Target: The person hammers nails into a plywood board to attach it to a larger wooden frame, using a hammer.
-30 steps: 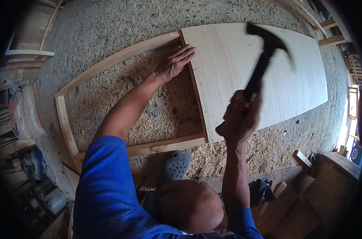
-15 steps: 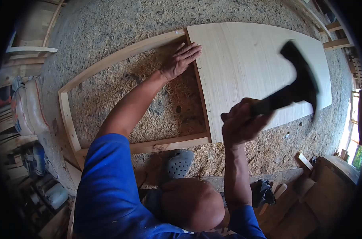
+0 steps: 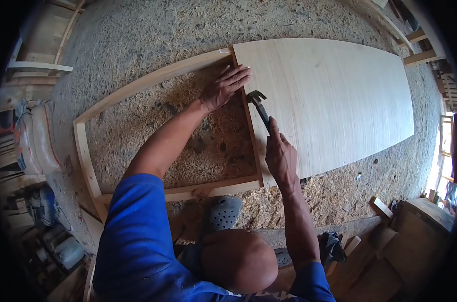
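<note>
A pale plywood panel [image 3: 334, 100] covers the right part of a long wooden frame [image 3: 148, 78]; the frame's left part is uncovered, with floor and shavings showing through. My left hand [image 3: 223, 89] lies with fingers stretched out over the panel's left edge, near its upper corner, and I can make out nothing held in it. My right hand [image 3: 281, 156] is wrapped round the handle of a claw hammer [image 3: 261, 108]. The hammer's head is at the panel's left edge, just below my left fingertips. Whether a nail is under the head cannot be seen.
Wood shavings lie on the rough floor [image 3: 188, 30]. A grey clog [image 3: 225, 213] is below the frame. Filled sacks [image 3: 37, 138] and a power tool [image 3: 48, 204] are at the left. A wooden box [image 3: 424, 216] and a small wood offcut [image 3: 383, 207] are at the lower right.
The hammer has come down and left from its raised, blurred position over the panel to the panel's left edge. My left hand has stayed at nearly the same place on the edge.
</note>
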Available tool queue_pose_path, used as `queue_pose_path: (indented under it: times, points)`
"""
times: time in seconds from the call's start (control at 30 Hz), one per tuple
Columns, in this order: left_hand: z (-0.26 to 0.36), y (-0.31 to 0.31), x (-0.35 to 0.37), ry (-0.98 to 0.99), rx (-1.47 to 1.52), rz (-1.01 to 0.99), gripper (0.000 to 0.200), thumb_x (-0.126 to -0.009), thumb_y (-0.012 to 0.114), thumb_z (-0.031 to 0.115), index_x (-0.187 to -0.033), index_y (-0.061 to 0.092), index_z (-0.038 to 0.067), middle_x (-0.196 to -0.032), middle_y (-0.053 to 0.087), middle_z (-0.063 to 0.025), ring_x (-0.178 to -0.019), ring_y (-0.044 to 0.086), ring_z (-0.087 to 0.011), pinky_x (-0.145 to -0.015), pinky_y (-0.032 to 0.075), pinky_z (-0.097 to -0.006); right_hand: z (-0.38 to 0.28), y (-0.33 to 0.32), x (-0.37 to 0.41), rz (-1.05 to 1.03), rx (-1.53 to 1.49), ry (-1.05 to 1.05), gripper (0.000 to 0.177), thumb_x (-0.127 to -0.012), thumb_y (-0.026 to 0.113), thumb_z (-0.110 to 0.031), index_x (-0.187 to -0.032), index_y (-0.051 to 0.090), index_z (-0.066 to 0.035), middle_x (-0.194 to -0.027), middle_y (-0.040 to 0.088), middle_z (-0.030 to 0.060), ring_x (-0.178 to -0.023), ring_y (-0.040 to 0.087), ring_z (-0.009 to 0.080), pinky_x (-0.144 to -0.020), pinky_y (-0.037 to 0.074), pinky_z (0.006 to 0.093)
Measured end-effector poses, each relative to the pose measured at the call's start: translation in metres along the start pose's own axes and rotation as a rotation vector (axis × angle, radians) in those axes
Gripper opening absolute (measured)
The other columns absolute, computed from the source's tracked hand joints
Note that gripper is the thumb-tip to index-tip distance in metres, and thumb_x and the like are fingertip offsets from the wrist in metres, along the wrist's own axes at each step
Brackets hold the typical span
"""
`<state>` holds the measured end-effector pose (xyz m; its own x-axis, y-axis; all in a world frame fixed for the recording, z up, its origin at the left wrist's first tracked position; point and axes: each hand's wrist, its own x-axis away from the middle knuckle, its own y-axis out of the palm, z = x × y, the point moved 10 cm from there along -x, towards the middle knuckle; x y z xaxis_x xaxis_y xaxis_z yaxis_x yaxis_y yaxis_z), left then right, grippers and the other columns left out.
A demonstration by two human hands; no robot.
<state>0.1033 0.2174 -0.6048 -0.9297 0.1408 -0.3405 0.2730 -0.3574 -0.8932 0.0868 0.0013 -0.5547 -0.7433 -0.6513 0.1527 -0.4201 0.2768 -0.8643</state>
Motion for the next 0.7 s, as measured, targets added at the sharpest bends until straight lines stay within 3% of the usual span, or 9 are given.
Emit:
queue_pose_path:
  times: [0.07, 0.2, 0.27, 0.3, 0.43, 0.53, 0.6, 0.63, 0.7]
  points:
    - [-0.005, 0.003, 0.000, -0.023, 0.019, -0.019, 0.070, -0.085, 0.064, 0.000, -0.153, 0.049, 0.012, -0.164, 0.042, -0.0037, -0.155, 0.033, -0.0251, -0.129, 0.026, -0.0476, -0.008, -0.014, 0.001, 0.080, -0.134, -0.011, 0.062, -0.101, 0.056, -0.008, -0.160, 0.037, -0.015, -0.093, 0.067, 0.0221, -0.067, 0.066, 0.0407, -0.055, 0.051, 0.0488]
    - [-0.001, 0.000, 0.001, 0.042, -0.022, 0.038, 0.070, -0.083, 0.063, -0.003, -0.151, 0.052, 0.011, -0.162, 0.044, -0.0056, -0.154, 0.034, -0.0257, -0.128, 0.027, -0.0465, -0.047, -0.076, 0.030, 0.695, -0.249, -0.314, 0.056, -0.099, 0.057, -0.004, -0.154, 0.043, -0.011, -0.091, 0.066, 0.0184, -0.065, 0.065, 0.0381, -0.052, 0.050, 0.0462]
    - [-0.002, -0.002, 0.000, 0.028, -0.035, 0.021, 0.069, -0.083, 0.062, -0.005, -0.150, 0.054, 0.012, -0.161, 0.046, -0.0049, -0.154, 0.035, -0.0252, -0.128, 0.028, -0.0469, -0.021, -0.031, 0.010, 0.285, -0.140, -0.130, 0.056, -0.100, 0.055, -0.005, -0.154, 0.044, -0.014, -0.088, 0.065, 0.0171, -0.065, 0.067, 0.0368, -0.051, 0.049, 0.0463]
    - [-0.002, 0.000, 0.000, 0.010, -0.043, 0.005, 0.068, -0.083, 0.060, -0.006, -0.149, 0.056, 0.012, -0.160, 0.047, -0.0042, -0.153, 0.036, -0.0246, -0.127, 0.029, -0.0473, 0.004, 0.001, 0.000, 0.018, 0.097, 0.036, 0.056, -0.101, 0.054, -0.008, -0.155, 0.044, -0.018, -0.087, 0.065, 0.0174, -0.066, 0.067, 0.0379, -0.053, 0.050, 0.0481]
    - [-0.003, -0.003, -0.001, -0.009, -0.015, 0.034, 0.067, -0.085, 0.060, -0.006, -0.149, 0.055, 0.014, -0.160, 0.047, -0.0020, -0.151, 0.039, -0.0230, -0.125, 0.033, -0.0469, 0.014, -0.045, 0.034, 0.234, -0.117, 0.083, 0.053, -0.103, 0.056, -0.012, -0.154, 0.046, -0.017, -0.092, 0.067, 0.0173, -0.071, 0.068, 0.0374, -0.060, 0.052, 0.0478]
    - [0.014, -0.026, -0.005, -0.043, 0.155, 0.059, 0.067, -0.081, 0.057, -0.012, -0.147, 0.053, 0.003, -0.158, 0.048, -0.0135, -0.150, 0.039, -0.0312, -0.123, 0.034, -0.0464, 0.050, -0.054, 0.103, 0.476, -0.195, 0.176, 0.054, -0.099, 0.064, -0.011, -0.151, 0.050, -0.014, -0.092, 0.066, 0.0160, -0.072, 0.067, 0.0361, -0.061, 0.053, 0.0454]
    - [0.016, -0.011, -0.004, -0.183, 0.302, 0.121, 0.065, -0.086, 0.050, -0.017, -0.149, 0.048, -0.004, -0.159, 0.042, -0.0236, -0.150, 0.038, -0.0391, -0.123, 0.034, -0.0431, 0.088, -0.056, 0.165, 0.595, -0.199, 0.327, 0.058, -0.094, 0.071, -0.009, -0.148, 0.052, -0.012, -0.094, 0.065, 0.0148, -0.072, 0.066, 0.0355, -0.062, 0.054, 0.0444]
    - [0.040, -0.006, -0.001, -0.032, 0.389, 0.157, 0.065, -0.086, 0.050, -0.017, -0.149, 0.048, -0.004, -0.159, 0.042, -0.0236, -0.150, 0.038, -0.0391, -0.123, 0.034, -0.0431, 0.100, -0.064, 0.197, 0.729, -0.199, 0.363, 0.061, -0.091, 0.074, -0.008, -0.147, 0.052, -0.011, -0.096, 0.065, 0.0137, -0.075, 0.067, 0.0336, -0.062, 0.053, 0.0445]
    - [0.014, 0.030, 0.031, -0.465, 0.629, 0.304, 0.049, -0.107, 0.045, 0.008, -0.153, 0.039, -0.009, -0.165, 0.032, -0.0264, -0.152, 0.034, -0.0375, -0.123, 0.034, -0.0449, 0.129, -0.060, 0.265, 0.810, -0.108, 0.591, 0.057, -0.089, 0.074, -0.007, -0.142, 0.056, -0.012, -0.099, 0.064, 0.0137, -0.083, 0.067, 0.0330, -0.066, 0.053, 0.0454]
